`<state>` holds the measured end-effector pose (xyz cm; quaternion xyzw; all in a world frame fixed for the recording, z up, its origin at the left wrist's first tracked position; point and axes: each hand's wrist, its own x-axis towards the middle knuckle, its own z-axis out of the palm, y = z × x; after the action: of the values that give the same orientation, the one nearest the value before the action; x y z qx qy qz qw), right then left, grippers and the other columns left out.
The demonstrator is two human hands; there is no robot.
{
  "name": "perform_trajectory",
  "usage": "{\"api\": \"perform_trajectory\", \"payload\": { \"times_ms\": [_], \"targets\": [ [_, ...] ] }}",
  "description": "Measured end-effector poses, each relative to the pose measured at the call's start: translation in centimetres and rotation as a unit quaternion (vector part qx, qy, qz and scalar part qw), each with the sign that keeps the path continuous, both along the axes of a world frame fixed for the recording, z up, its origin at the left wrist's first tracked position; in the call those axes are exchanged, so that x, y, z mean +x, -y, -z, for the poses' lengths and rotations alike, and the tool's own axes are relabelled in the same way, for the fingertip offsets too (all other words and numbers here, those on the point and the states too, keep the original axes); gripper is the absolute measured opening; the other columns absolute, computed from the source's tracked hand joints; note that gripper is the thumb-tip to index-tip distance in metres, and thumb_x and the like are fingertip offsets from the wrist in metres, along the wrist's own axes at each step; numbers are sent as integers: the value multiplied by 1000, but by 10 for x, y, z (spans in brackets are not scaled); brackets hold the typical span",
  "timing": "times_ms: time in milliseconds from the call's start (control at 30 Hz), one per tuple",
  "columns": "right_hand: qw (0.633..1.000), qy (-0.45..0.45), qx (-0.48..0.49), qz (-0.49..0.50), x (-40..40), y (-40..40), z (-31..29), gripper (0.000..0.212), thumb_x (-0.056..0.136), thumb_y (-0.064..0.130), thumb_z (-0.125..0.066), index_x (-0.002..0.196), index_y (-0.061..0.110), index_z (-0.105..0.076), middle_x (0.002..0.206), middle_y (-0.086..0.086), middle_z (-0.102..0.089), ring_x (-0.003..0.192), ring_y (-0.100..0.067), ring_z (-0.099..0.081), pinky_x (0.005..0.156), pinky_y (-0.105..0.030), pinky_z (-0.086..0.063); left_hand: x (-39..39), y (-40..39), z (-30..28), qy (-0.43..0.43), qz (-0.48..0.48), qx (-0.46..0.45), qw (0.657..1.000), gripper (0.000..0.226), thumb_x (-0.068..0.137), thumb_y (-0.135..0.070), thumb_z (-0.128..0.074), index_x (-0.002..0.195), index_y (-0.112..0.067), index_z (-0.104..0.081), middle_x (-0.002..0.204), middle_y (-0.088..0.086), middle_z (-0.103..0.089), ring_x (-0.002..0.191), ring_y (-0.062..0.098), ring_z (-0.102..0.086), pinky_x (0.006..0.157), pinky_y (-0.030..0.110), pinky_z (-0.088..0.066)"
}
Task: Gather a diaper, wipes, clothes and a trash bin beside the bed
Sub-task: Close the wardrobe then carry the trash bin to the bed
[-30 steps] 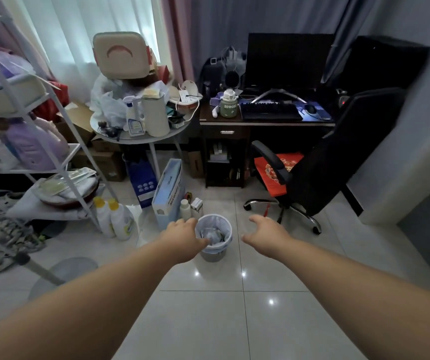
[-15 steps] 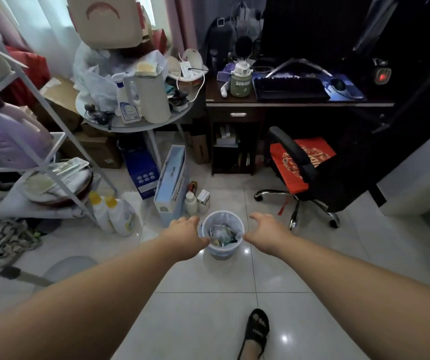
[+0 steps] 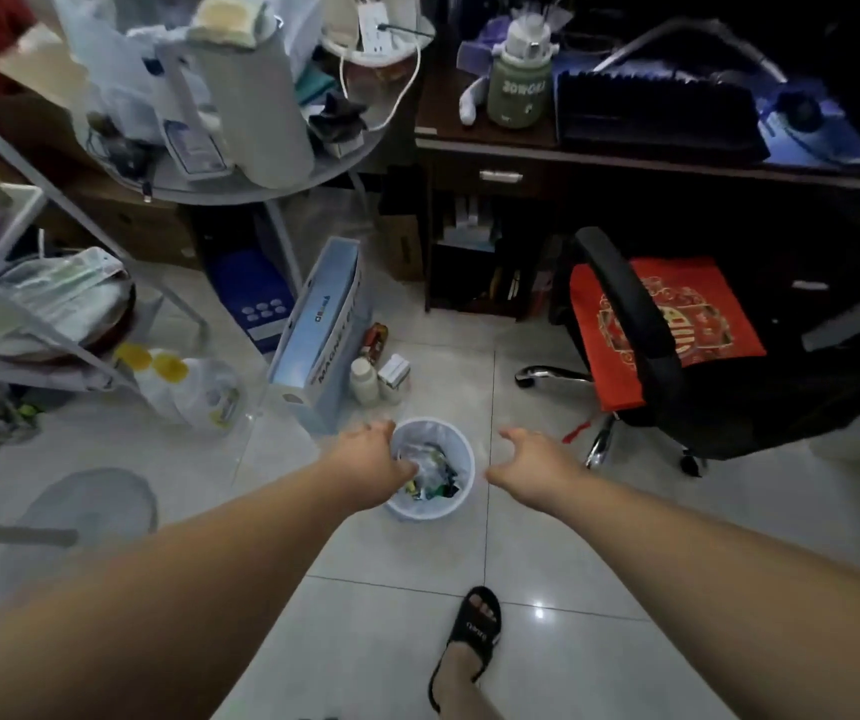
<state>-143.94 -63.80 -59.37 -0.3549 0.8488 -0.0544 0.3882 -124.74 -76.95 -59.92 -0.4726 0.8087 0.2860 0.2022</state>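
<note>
A small round trash bin [image 3: 456, 504] with a white liner stands on the tiled floor, partly filled with wrappers. My left hand [image 3: 373, 467] reaches over its left rim, fingers curled at or just inside the edge. My right hand [image 3: 534, 467] hovers just right of the bin with fingers spread, apart from the rim. No diaper, wipes or clothes can be picked out for sure.
A light blue box [image 3: 321, 337], a white bottle [image 3: 364, 380] and small boxes stand just behind the bin. A black office chair [image 3: 677, 356] with a red cushion is at the right, a dark desk [image 3: 625, 163] behind. A metal rack [image 3: 27, 283] and round table [image 3: 240, 179] crowd the left. My sandalled foot [image 3: 472, 628] is below.
I have stepped closer and looked further down. Both hands dropped toward the bin, the left reaching its rim. My foot came into view.
</note>
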Motion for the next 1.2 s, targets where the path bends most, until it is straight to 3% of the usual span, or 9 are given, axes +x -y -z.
{"api": "perform_trajectory", "payload": {
  "times_ms": [200,367,500,667,767,833,967,1200],
  "targets": [
    [998,44,32,24,-28,41,80,81,79,46,-69,151,23,-39,151,-9,-44,126,-29,-53,87,-29,-45,-25,36,72,3,-54,38,998,69,87,-51,-58,144,-16,-39,142,17,-48,129,34,-44,104,39,-38],
    [992,84,43,82,-35,68,148,79,79,39,-69,149,20,-39,132,-11,-59,102,-27,-63,74,-30,-50,-28,71,140,0,-154,76,985,78,85,-48,-66,148,-16,-34,145,17,-43,132,37,-42,104,41,-38],
    [983,107,53,141,-41,88,209,84,82,35,-71,154,18,-31,142,-12,-54,119,-30,-58,83,-30,-47,-29,94,203,-12,-207,100,973,88,82,-45,-72,153,-17,-28,146,17,-43,131,37,-45,104,42,-42],
    [967,134,63,207,-48,106,286,84,83,31,-72,155,17,-30,137,-12,-56,118,-30,-58,83,-30,-45,-35,108,282,-19,-252,135,958,84,83,-37,-72,151,-13,-28,146,18,-44,130,37,-47,98,38,-44],
    [951,160,67,257,-53,113,334,85,83,28,-73,155,16,-29,148,-13,-47,125,-32,-53,84,-29,-40,-38,113,327,-32,-283,171,943,73,84,-32,-72,144,-10,-35,139,17,-51,109,31,-55,81,31,-40],
    [939,181,68,284,-56,116,361,87,84,25,-73,156,15,-27,151,-13,-44,126,-31,-52,85,-29,-41,-40,118,351,-46,-302,193,932,74,85,-32,-72,144,-10,-35,137,15,-52,96,22,-49,79,30,-38],
    [918,211,78,325,-61,115,409,89,85,23,-74,158,14,-22,155,-13,-39,132,-32,-48,100,-35,-44,-43,129,395,-48,-324,211,921,74,85,-32,-72,145,-10,-35,136,13,-51,89,18,-45,77,31,-38],
    [880,271,92,378,-64,109,453,94,88,22,-74,160,16,-14,159,-14,-31,139,-33,-40,106,-37,-37,-48,140,438,-36,-340,238,909,66,86,-30,-70,141,-10,-39,122,8,-53,102,28,-56,87,39,-47]
  ]
}}
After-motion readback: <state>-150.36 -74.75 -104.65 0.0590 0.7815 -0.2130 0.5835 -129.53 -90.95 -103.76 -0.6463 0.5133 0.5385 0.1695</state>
